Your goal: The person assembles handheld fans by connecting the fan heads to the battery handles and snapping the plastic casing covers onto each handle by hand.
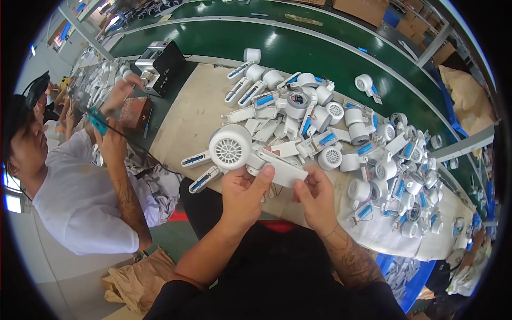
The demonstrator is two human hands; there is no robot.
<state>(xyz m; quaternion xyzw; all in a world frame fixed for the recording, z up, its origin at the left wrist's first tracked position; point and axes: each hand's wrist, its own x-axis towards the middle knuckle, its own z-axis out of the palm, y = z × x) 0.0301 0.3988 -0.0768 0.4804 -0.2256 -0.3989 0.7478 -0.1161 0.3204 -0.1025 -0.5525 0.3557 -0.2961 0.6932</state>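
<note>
One fan (274, 164) aslant, head (230, 147) leftward

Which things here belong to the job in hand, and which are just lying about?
Job in hand: white grilled unit, held in left hand and right hand; probably the pile of similar white units.

Apparently lying about: crumpled brown paper; cardboard box, upper right.

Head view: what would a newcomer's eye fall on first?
Probably the white grilled unit, held mid-picture by the left hand and right hand. Then the heap of similar white units sprawling rightward across the table. At left, a white-shirted co-worker draws notice.
</note>
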